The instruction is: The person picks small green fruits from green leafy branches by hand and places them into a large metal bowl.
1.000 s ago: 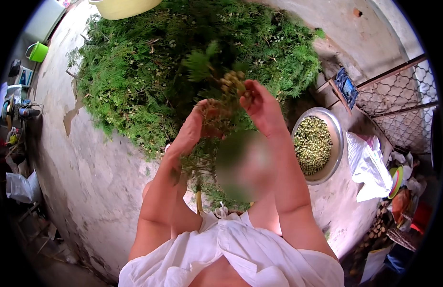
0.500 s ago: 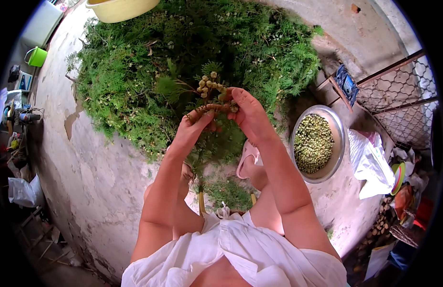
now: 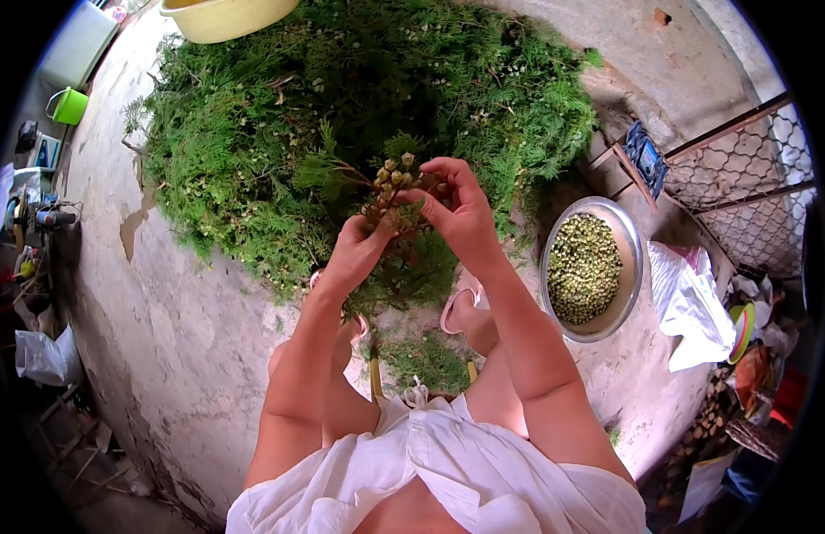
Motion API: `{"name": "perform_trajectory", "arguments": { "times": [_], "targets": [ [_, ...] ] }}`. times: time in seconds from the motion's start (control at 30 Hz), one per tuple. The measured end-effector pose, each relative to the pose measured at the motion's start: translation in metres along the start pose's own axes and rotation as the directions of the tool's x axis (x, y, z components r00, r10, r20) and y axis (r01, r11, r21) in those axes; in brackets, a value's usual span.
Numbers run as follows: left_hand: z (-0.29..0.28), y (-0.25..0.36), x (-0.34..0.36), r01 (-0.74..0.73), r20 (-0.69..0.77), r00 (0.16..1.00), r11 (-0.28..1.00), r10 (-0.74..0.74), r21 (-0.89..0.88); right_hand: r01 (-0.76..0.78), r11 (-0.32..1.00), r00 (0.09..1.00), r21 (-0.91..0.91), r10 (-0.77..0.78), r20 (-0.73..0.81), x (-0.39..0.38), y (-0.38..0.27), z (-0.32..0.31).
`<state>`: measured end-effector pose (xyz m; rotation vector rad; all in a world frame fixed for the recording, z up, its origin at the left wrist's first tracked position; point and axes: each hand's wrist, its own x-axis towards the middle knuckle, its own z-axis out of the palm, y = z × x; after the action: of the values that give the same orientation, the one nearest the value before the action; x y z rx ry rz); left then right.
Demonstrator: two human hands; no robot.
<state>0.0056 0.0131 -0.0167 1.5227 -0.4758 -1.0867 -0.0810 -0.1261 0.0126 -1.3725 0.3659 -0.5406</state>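
Conifer sprig point(image 3: 394, 175) held between both hands, in front of the branch pile point(image 3: 239, 169).
We see the left hand point(image 3: 356, 252) closed on the sprig, thumb against the fingers; the right hand point(image 3: 467, 214) is at its cone cluster, thumb and forefinger set narrowly apart, and we cannot tell whether it grips a cone. Our fingers hide part of the stem. The right forearm lies between the sprig and the metal bowl point(image 3: 626, 289), which contains loose green cones point(image 3: 583, 267). Beyond the bowl we note a white sack point(image 3: 693, 307) and a wire mesh panel point(image 3: 742, 178). A yellow basin point(image 3: 230, 21) borders the pile's far left edge; a green bucket point(image 3: 71, 107) stands well apart at left.
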Motion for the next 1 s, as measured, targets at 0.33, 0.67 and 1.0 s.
{"name": "perform_trajectory", "arguments": {
  "times": [0.33, 0.67, 1.0],
  "targets": [
    [0.01, 0.002, 0.002, -0.399, -0.235, 0.893, 0.917, 0.385, -0.011, 0.115, 0.971, 0.991, -0.208, -0.099, 0.086, -0.007, 0.011, 0.001],
    [0.004, 0.015, -0.011, -0.08, -0.016, 0.997, 0.965, 0.078, -0.249, 0.424, 0.794, 0.904, -0.435, -0.345, 0.253, 0.002, 0.005, -0.009],
    [0.01, 0.025, -0.015, 0.045, 0.145, 0.989, 0.853, 0.036, -0.52, 0.209, 0.918, 0.977, -0.337, -0.182, 0.109, -0.009, 0.012, 0.002]
  ]
}}
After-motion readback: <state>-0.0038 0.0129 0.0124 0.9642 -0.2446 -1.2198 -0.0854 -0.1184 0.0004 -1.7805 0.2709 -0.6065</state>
